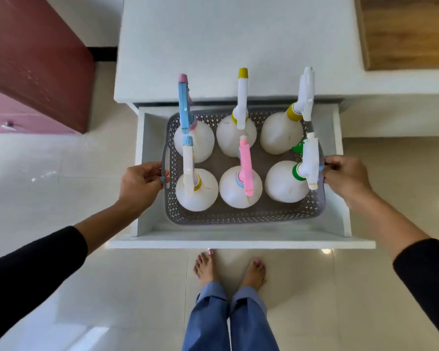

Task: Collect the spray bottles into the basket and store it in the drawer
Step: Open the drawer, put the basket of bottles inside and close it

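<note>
- Left hand [140,184] and right hand [346,177] each pinch a side handle of the grey perforated plastic basket [238,214].
- Six white round spray bottles [238,191] stand inside it, within the open white drawer [238,243].

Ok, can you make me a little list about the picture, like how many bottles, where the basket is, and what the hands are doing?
bottles: six spray bottles, all standing up in the basket, two rows of three
basket: grey basket with little holes, inside the open white drawer
left hand: left hand with its grip on the basket's left handle
right hand: right hand holding the basket's right side
drawer: pulled out, not closed yet
counter: white counter above the drawer, nothing on the part we see
</note>
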